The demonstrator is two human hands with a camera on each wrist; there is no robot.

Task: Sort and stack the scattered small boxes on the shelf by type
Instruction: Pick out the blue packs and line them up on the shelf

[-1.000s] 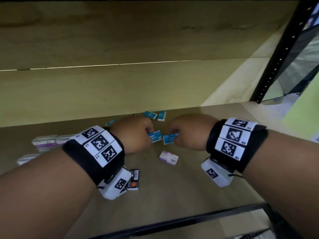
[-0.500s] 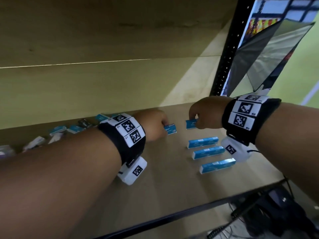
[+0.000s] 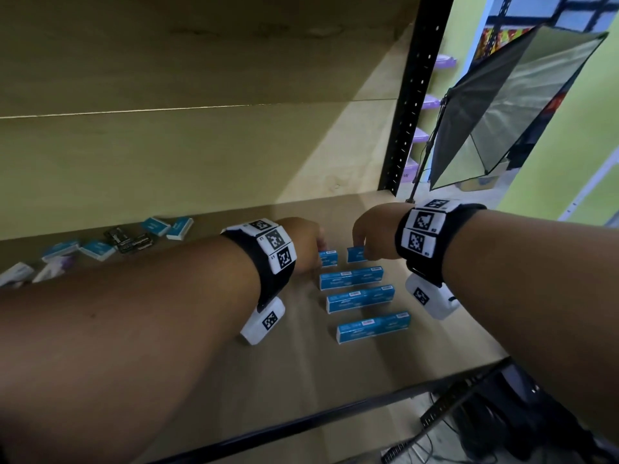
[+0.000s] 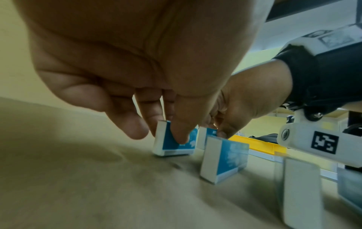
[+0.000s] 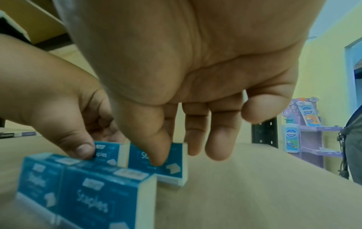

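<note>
The shelf [image 3: 301, 363] is dim, with a brighter patch on the far right where daylight enters past the post [image 3: 412, 95]. The arms cast soft shadows on the board. Wide-angle bending curves the edges. In both wrist views the near boxes [image 4: 301, 192] smear out of focus, and the palms loom large and blurred.

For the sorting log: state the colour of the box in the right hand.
Blue with white edges; right wrist view.
</note>
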